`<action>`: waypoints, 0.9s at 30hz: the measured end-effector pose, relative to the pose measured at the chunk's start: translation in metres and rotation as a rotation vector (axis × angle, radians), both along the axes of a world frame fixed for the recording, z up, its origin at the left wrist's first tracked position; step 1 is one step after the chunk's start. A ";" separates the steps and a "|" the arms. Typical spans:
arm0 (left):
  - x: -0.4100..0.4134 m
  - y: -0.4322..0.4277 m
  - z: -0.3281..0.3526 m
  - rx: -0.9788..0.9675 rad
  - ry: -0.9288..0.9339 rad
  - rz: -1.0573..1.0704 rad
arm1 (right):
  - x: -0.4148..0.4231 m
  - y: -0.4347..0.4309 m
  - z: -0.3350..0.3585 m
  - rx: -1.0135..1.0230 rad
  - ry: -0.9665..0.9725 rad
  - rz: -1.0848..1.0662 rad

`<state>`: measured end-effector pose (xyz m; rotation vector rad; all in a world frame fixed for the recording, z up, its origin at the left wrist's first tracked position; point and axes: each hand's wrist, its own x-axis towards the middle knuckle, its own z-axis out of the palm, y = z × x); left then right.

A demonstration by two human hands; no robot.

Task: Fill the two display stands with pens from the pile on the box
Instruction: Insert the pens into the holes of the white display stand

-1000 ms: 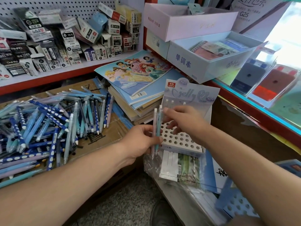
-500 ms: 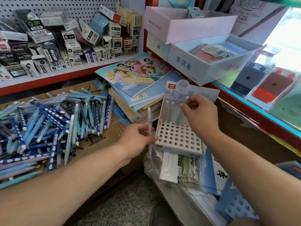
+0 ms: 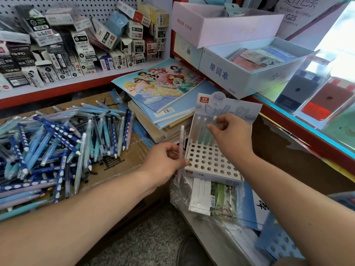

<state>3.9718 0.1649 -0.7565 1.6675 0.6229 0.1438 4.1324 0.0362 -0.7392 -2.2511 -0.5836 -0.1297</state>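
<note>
- Right grip pinches the top of a pen standing in the stand's back row.
- Left grip holds a pale pen upright, just beside the stand's left edge.
- Seat the pen straight down its hole, then take the pale one.
- Pile lies on the box, left.
- Books crowd behind the stand; the second stand sits lower right, partly cut off.

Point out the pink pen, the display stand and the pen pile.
pink pen (image 3: 181, 139): head view, upper barrel.
display stand (image 3: 206, 162): head view, holed top.
pen pile (image 3: 57, 143): head view, pile's middle.
</note>
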 end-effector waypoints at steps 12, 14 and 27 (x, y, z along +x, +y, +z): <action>0.000 -0.001 -0.003 0.020 0.018 -0.022 | 0.002 0.006 0.001 -0.303 -0.162 0.023; 0.000 -0.001 -0.004 0.026 0.022 -0.024 | 0.003 0.003 0.003 -0.271 -0.162 0.040; 0.000 -0.005 -0.006 0.010 0.050 -0.024 | 0.010 0.014 0.009 -0.198 -0.115 -0.018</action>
